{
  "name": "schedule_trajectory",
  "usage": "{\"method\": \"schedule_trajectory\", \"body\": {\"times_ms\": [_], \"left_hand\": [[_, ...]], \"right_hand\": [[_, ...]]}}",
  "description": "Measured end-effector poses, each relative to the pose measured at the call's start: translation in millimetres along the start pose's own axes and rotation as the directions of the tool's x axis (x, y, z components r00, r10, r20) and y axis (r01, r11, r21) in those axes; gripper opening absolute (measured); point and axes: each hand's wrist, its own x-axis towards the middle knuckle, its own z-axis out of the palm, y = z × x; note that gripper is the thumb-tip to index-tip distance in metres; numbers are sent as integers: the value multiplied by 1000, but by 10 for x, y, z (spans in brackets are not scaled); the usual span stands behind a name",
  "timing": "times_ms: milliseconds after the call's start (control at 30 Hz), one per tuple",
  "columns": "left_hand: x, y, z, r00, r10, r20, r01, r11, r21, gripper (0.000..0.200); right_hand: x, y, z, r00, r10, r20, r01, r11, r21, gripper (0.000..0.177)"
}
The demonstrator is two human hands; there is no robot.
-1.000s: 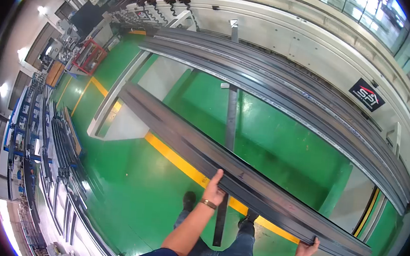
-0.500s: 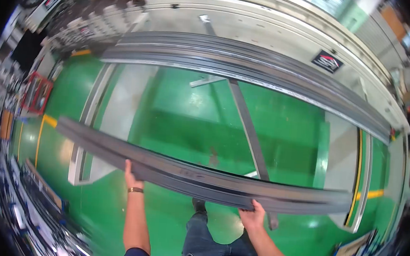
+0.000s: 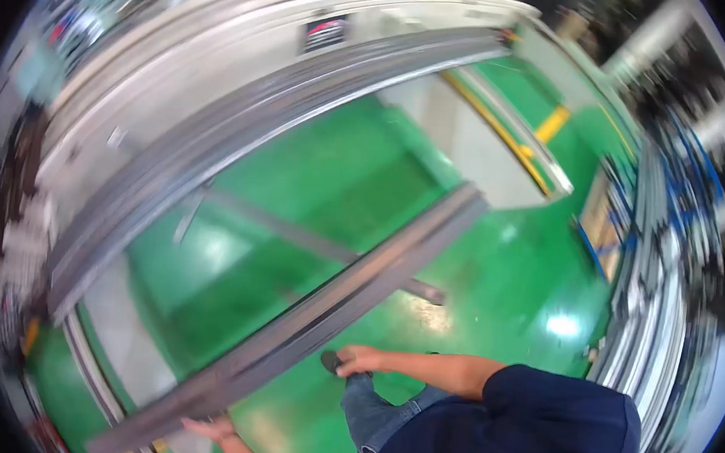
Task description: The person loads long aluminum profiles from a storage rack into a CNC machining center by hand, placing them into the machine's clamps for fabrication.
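The long metal profile point(image 3: 313, 312) slanted above the green floor point(image 3: 514, 298) and could slip, because the right hand point(image 3: 359, 360), fingers loose, was apart while the left hand point(image 3: 212, 427) touched its edge, grip unclear

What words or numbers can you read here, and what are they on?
None can be read for sure.
Dark sign on the long pale machine: white and red marks, too blurred to read.
Long metal piece in front: no readable writing.
Metal stack behind it: none readable either.
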Motion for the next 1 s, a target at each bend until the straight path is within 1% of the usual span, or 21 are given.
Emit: {"method": "schedule_trajectory", "body": {"times_ms": [33, 67, 100, 133, 167, 200, 233, 267, 300, 333, 400, 500, 567, 667, 733, 800, 833, 867, 900, 933, 1000], "left_hand": [[178, -256, -284, 973, -139, -184, 112, 982, -152, 92], [84, -595, -313, 963, -206, -175, 207, 978, -15, 90], [-148, -995, -205, 947, -292, -132, 313, 929, 197, 89], [-435, -1400, -88, 914, -396, -84, 391, 809, 439, 87], [-730, -1798, 41, 861, -505, -53, 415, 640, 646, 86], [-1060, -2188, 147, 792, -609, -44, 394, 455, 798, 84], [-1381, -2498, 215, 724, -688, -51, 340, 291, 894, 83], [-1701, -2793, 246, 658, -749, -70, 264, 143, 954, 81], [-2033, -3054, 260, 596, -798, -94, 173, 13, 985, 80], [-2324, -3277, 250, 553, -825, -118, 91, -81, 993, 78], [-2822, -3635, 226, 504, -850, -151, -50, -204, 978, 76], [-3367, -4011, 230, 493, -855, -164, -203, -296, 933, 71], [-3626, -4215, 217, 509, -847, -155, -269, -328, 906, 68], [-3879, -4440, 186, 537, -835, -120, -351, -350, 868, 64], [-4064, -4591, 140, 551, -827, -114, -383, -371, 846, 62], [-4231, -4797, 110, 555, -824, -112, -403, -384, 831, 59], [-4287, -4917, 91, 554, -825, -116, -402, -387, 830, 58], [-4303, -5051, 72, 540, -831, -131, -386, -383, 839, 56], [-4384, -5138, 89, 505, -849, -157, -337, -361, 870, 55], [-4397, -5281, 95, 465, -864, -193, -244, -335, 910, 54], [-4521, -5437, 107, 565, -802, -196, -353, -449, 821, 57]], "right_hand": [[-105, 323, -106, 995, -93, -42, 87, 988, -124, 60], [-130, 809, -186, 980, -174, -97, 145, 957, -250, 63], [-198, 1191, -290, 958, -177, -224, 121, 962, -243, 60], [-306, 1579, -400, 922, -166, -349, 90, 970, -225, 57], [-526, 1880, -512, 876, -142, -460, 55, 979, -197, 55], [-873, 2100, -640, 845, -40, -534, 12, 998, -57, 46], [-1200, 2316, -728, 824, 54, -564, -13, 997, 76, 38], [-1465, 2495, -768, 814, 136, -565, -29, 981, 193, 34], [-1648, 2815, -889, 795, 146, -589, -43, 982, 185, 33], [-1822, 3179, -1011, 781, 153, -606, -64, 984, 166, 32], [-2465, 3544, -1017, 662, 177, -728, 83, 949, 305, 33], [-3165, 4168, -1037, 553, 282, -784, 180, 878, 443, 32], [-3284, 4903, -1019, 484, 365, -795, 240, 819, 522, 31], [-3779, 5594, -861, 494, 430, -756, 290, 738, 609, 38], [-4013, 6001, -689, 449, 528, -721, 316, 661, 680, 38], [-4213, 6339, -509, 423, 564, -709, 402, 585, 705, 37], [-4295, 6486, -437, 434, 598, -674, 423, 525, 738, 38], [-4371, 6594, -376, 449, 629, -634, 440, 462, 770, 38], [-4476, 6609, -274, 438, 664, -605, 521, 361, 774, 37], [-4571, 6624, -193, 435, 699, -568, 591, 254, 766, 36], [-4560, 6785, -137, 460, 721, -518, 576, 201, 792, 40]]}}
